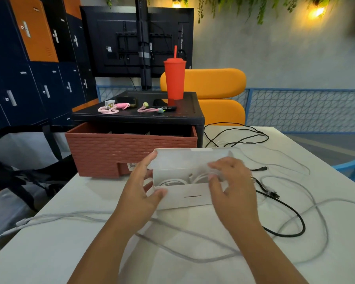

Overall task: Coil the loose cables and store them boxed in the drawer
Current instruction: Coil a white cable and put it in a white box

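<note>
A white cardboard box (184,198) lies on the white table (59,242) with its lid (193,158) raised at the back. Coiled white cables (172,183) lie inside it. My left hand (140,189) holds the box's left end, thumb on the front wall and fingers up at the lid's left corner. My right hand (231,185) reaches over the box's right part, fingertips at the cables inside. A loose black cable (291,212) and loose grey cables (193,257) sprawl over the table around the box. The brick-red drawer (129,148) stands pulled open behind the box.
A black drawer unit (139,115) holds the drawer; on top stand an orange tumbler (174,78), pink straps (111,108) and dark phones. Another black cable (240,134) loops at the table's back. An orange chair (217,95) is behind, bags lie at the left.
</note>
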A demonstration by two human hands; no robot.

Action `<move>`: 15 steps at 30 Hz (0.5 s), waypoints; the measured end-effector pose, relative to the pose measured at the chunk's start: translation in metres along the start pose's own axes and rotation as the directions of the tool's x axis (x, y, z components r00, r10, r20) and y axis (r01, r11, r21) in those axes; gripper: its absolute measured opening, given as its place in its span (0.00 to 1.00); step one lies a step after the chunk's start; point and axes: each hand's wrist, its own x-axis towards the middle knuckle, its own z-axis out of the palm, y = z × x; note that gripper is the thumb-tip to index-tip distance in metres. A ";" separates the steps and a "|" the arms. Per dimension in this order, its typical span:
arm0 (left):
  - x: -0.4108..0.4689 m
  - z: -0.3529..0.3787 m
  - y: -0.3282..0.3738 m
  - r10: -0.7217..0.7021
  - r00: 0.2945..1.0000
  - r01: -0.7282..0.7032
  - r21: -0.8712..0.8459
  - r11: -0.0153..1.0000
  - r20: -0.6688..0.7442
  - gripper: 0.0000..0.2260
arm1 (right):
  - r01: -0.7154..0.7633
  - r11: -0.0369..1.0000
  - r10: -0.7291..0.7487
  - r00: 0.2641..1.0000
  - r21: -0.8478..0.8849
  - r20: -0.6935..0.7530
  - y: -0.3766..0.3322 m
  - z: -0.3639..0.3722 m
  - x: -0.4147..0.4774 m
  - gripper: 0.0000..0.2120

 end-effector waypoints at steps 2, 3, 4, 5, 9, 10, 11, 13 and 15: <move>0.002 -0.008 -0.002 -0.062 0.998 0.062 -0.022 0.998 -0.031 0.36 | -0.150 0.988 0.152 0.987 0.044 -0.053 0.007 -0.002 0.003 0.13; 0.002 -0.012 -0.002 -0.077 0.996 0.076 -0.028 0.997 -0.048 0.35 | -0.239 0.968 0.242 0.970 0.069 -0.034 0.010 -0.002 0.004 0.16; 0.003 -0.014 -0.003 -0.083 0.994 0.081 -0.035 0.996 -0.065 0.34 | -0.326 0.940 0.326 0.945 0.096 0.023 0.013 -0.001 0.005 0.19; 0.004 -0.016 -0.004 -0.090 0.993 0.087 -0.041 0.995 -0.079 0.33 | -0.395 0.912 0.384 0.917 0.110 0.105 0.015 0.001 0.005 0.22; 0.006 -0.017 -0.007 -0.114 0.988 0.110 -0.038 0.993 -0.100 0.32 | -0.461 0.886 0.406 0.827 0.055 0.389 0.017 0.015 -0.002 0.31; 0.006 -0.016 -0.008 -0.113 0.988 0.110 -0.032 0.993 -0.102 0.31 | -0.458 0.887 0.392 0.816 0.061 0.424 0.016 0.017 -0.004 0.32; 0.006 -0.015 -0.007 -0.107 0.989 0.105 -0.025 0.994 -0.106 0.31 | -0.460 0.885 0.384 0.809 0.074 0.445 0.016 0.018 -0.004 0.33; 0.007 -0.013 -0.008 -0.093 0.989 0.092 -0.015 0.996 -0.117 0.29 | -0.477 0.873 0.389 0.803 0.096 0.452 0.016 0.017 -0.002 0.33; 0.007 -0.012 -0.009 -0.083 0.989 0.079 -0.031 0.996 -0.127 0.29 | -0.502 0.858 0.410 0.797 0.109 0.443 0.017 0.015 0.000 0.33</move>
